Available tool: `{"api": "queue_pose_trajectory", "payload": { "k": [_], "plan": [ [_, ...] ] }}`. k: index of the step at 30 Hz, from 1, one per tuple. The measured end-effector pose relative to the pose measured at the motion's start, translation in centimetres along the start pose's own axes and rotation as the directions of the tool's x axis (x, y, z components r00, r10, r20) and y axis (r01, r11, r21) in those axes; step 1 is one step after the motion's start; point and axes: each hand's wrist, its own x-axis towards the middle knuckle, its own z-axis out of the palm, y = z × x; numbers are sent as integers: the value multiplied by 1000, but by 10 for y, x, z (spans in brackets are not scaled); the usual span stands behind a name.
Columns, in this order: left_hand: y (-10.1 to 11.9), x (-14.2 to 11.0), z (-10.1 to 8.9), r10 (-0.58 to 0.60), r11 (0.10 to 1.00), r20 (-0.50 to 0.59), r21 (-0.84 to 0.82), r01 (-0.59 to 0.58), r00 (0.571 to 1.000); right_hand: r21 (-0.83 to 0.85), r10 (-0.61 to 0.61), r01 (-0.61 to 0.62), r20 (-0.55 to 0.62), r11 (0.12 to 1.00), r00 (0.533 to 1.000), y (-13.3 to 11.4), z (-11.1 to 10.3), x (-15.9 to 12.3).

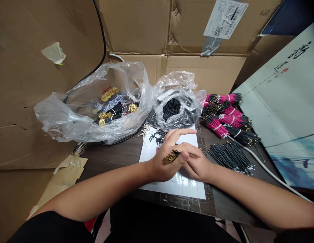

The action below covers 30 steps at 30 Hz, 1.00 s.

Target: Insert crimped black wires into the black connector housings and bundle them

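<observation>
Landmark: white sheet (194,189), lying on the dark tabletop (108,165).

Nearest, above the sheet: left hand (165,163), curled round a gold-ended bundle (169,157), its open metal ends toward the left of the sheet, a little black showing by the thumb. An index finger reaches out over the sheet's far right part. Right hand (198,165) against the left one, above the sheet's right side, fingers bent; whether they grip anything, cannot tell.

Right of the sheet, apart from it: loose black wires (230,157), fanned flat, pale tips toward the near right.

On the sheet's far part, beyond the hands: short black tubes (159,135), scattered. At its far left corner, pale thin strands (145,131).

Just past the sheet's far edge: clear bag (192,101), mouth open, heaped inside with black pieces (172,108). Far left of the sheet: larger plastic bag (58,114), printed, slack, holding tied black bundles (112,113) with gold ends. Far right of the sheet: pink bundles (219,127), banded white, piled beside a banded black bundle (241,134); white cable (260,162) passes near them.

Farthest, beyond the sheet: cardboard wall (136,27), with a taped label (225,18).
</observation>
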Motion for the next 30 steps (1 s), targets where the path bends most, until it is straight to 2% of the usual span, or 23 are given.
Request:
{"api": "queue_pose_trajectory", "payload": {
  "k": [4,8,10,14,19,21,24,26,28,30],
  "plan": [
    [0,2,1,49,999,18,-2,-49,999,-36,-22,21,-28,999,999,1,1,-3],
    [-2,1,3,37,997,45,-72,-34,998,32,25,-29,106,999,994,1,1,-3],
    [-3,1,5,13,993,40,-119,-8,999,42,29,-35,131,998,991,1,1,-3],
    [-3,-1,6,2,976,12,-216,0,1000,10,-12,11,73,1000,997,0,5,-2],
    [6,-8,8,64,963,-68,-258,-80,996,26,-24,22,46,999,999,-9,6,3],
    [8,-11,8,51,954,-110,-289,-81,993,-20,-33,34,39,999,999,-12,3,5],
    [2,-8,1,8,948,-280,-304,-96,960,-106,52,-43,74,993,996,-10,-5,7],
    [-9,-2,-6,-43,940,-459,-321,-120,887,-201,160,-135,116,970,980,-3,-13,7],
    [-22,6,-15,-126,943,-504,-329,-55,854,-360,261,-190,158,913,952,8,-22,9],
    [-34,11,-20,-181,958,-485,-285,41,856,-469,339,-202,227,859,913,18,-31,11]
  ]
}}
